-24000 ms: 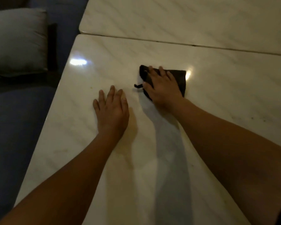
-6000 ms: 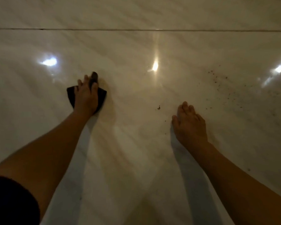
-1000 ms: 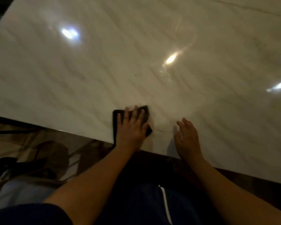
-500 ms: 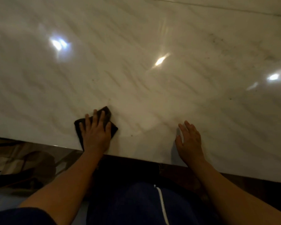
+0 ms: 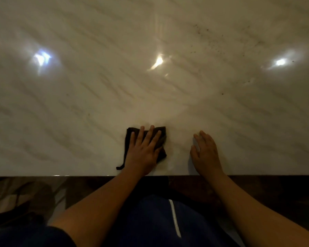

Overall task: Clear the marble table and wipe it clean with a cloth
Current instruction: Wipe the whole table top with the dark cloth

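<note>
Left hand [image 5: 143,154] lies flat, fingers spread, pressing a dark folded cloth [image 5: 161,139] onto the pale marble bench [image 5: 78,104] near its front edge; grip released, palm down, not clenched around the fabric, a loose thread trailing off the cloth's near-left corner. Just beside it, apart from the cloth, right hand [image 5: 206,154] rests open and empty on the bench. Dark crumbs [image 5: 203,41] speckle the far right surface, well apart from both hands.

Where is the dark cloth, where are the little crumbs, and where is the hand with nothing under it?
cloth [image 5: 128,138]: head view, bare top-left corner.
crumbs [image 5: 206,37]: head view, scattered specks on the far right of the marble.
right hand [image 5: 206,152]: head view, back of the hand.
</note>
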